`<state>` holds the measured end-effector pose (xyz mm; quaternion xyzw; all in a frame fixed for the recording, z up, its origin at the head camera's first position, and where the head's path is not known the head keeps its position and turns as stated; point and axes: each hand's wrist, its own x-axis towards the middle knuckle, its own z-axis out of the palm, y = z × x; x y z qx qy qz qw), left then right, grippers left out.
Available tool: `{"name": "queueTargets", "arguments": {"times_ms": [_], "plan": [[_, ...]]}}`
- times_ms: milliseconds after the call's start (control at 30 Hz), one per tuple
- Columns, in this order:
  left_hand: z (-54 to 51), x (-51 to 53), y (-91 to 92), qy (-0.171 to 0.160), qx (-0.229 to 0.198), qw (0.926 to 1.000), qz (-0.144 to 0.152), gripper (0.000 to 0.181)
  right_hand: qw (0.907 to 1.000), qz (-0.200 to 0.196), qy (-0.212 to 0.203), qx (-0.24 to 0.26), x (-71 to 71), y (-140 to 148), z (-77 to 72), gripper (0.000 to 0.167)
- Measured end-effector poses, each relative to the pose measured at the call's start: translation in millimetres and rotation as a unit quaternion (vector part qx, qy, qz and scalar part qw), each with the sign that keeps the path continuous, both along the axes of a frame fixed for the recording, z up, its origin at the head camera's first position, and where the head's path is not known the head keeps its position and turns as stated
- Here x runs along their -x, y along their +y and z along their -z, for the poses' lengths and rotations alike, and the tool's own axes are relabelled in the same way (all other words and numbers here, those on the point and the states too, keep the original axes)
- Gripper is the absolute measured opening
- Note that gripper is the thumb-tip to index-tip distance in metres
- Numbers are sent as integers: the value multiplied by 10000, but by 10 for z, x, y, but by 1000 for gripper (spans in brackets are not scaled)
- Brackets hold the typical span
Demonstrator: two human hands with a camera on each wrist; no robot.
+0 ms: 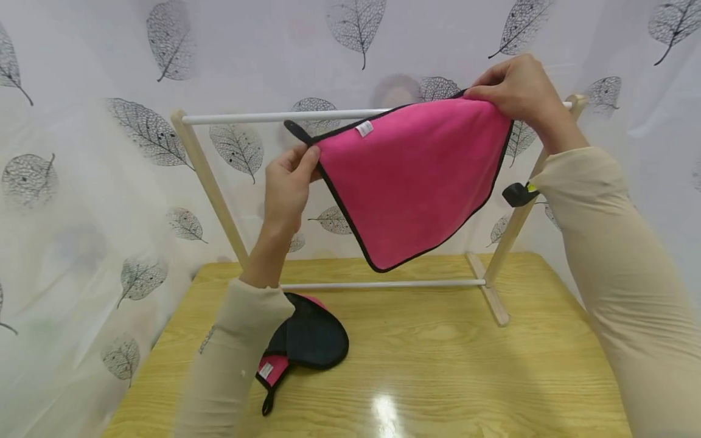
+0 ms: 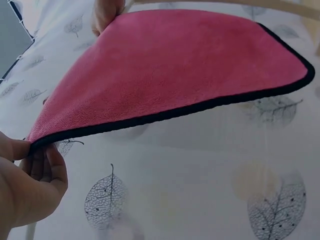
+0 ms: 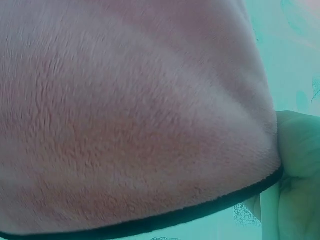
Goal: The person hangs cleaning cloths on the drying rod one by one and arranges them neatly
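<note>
A pink cloth [image 1: 411, 176] with black edging, a small white tag and a black hanging loop hangs spread between both hands. At its upper left corner, next to the loop, my left hand [image 1: 290, 185] pinches the edge between thumb and fingers. Higher up, my right hand [image 1: 517, 88] grips the upper right corner. Behind the cloth runs the white top bar [image 1: 246, 117] of a drying rack; the cloth covers part of it. The left wrist view shows the pink face [image 2: 175, 60] stretched out, and in the right wrist view the cloth [image 3: 135, 115] fills most of the picture.
More pink-and-black cloths [image 1: 317, 331] lie folded on the wooden table [image 1: 438, 365] by the left forearm. The rack has wooden legs [image 1: 210, 182] and a lower white bar [image 1: 383, 284]. A leaf-patterned curtain [image 1: 82, 243] hangs behind.
</note>
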<state>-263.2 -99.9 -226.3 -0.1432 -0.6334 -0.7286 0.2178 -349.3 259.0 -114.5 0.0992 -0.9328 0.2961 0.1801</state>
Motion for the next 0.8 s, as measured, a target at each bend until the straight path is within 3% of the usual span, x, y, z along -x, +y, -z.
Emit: {"name": "queueTargets", "arguments": {"times_ms": [167, 333, 567, 800], "plan": [[-266, 85, -124, -12, 408, 9991, -96, 29, 10000, -8, -8, 20, 0, -5, 1, 47], [-514, 173, -215, 112, 972, 9943, -433, 29, 9999, -1, -82, 68, -24, -14, 6, 49], [-799, 304, -262, 369, 1887, 9743, -1171, 25, 9999, -29, -75, 130, -48, -24, 10, 49], [-1017, 432, -297, 23, 2414, 9589, -1489, 27, 9997, -45, -118, 206, -63, -15, 21, 47]]}}
